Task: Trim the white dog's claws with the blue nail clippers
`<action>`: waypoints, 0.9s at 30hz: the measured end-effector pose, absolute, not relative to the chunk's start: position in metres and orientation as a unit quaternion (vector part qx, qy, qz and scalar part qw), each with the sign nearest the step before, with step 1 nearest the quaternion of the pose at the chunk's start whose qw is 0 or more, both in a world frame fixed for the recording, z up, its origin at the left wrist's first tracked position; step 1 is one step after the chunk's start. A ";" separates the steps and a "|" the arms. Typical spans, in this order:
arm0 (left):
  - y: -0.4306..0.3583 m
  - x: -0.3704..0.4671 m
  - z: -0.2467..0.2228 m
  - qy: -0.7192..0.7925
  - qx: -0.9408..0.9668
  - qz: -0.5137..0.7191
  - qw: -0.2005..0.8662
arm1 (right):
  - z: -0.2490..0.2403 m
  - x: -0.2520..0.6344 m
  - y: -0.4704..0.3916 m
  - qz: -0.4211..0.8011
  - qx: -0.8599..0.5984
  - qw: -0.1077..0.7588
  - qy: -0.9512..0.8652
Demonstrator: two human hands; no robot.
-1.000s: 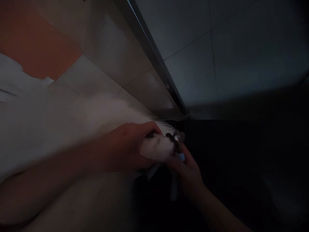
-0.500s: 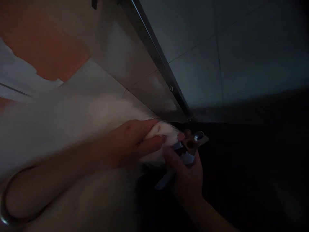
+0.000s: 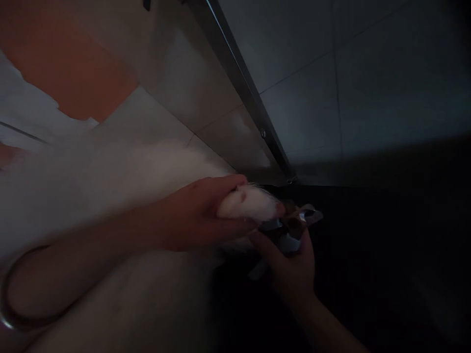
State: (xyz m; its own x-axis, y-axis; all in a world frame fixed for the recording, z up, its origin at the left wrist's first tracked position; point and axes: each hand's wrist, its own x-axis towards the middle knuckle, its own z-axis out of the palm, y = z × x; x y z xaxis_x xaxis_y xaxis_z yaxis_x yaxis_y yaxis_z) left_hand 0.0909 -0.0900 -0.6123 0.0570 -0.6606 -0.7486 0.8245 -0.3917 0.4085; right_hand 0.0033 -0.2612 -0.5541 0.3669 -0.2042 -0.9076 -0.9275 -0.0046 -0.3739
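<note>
In the middle of the frame, the left hand squeezes a white furry paw. The right hand grips shiny clippers at its tip. The dark hides everything at right.

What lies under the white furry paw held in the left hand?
Under the white paw are the left hand's fingers and the metal clippers in the right hand. Below that all is dark; the paw's underside is hidden.
</note>
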 end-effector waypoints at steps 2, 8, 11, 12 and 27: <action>-0.091 0.094 -0.610 0.111 0.481 -0.681 0.541 | -0.556 0.001 -0.273 0.370 -0.688 0.523 0.341; -0.092 0.097 -0.615 0.086 0.466 -0.698 0.537 | -0.561 0.008 -0.294 0.449 -0.757 0.454 0.141; -0.092 0.096 -0.618 0.080 0.455 -0.709 0.533 | -0.559 0.016 -0.289 0.455 -0.751 0.459 0.137; -0.092 0.096 -0.618 0.082 0.456 -0.709 0.531 | -0.558 0.017 -0.286 0.448 -0.752 0.463 0.137; -0.097 0.101 -0.616 0.086 0.472 -0.698 0.532 | -0.560 0.022 -0.280 0.424 -0.789 0.430 0.109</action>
State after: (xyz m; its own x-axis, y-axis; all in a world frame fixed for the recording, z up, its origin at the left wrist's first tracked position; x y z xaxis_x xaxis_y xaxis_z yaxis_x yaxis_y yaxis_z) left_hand 0.1007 -0.0967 -0.6160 0.0115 -0.6608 -0.7505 0.8237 -0.4193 0.3818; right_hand 0.0215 -0.2803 -0.5598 0.6163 0.1928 -0.7636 -0.5373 -0.6059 -0.5867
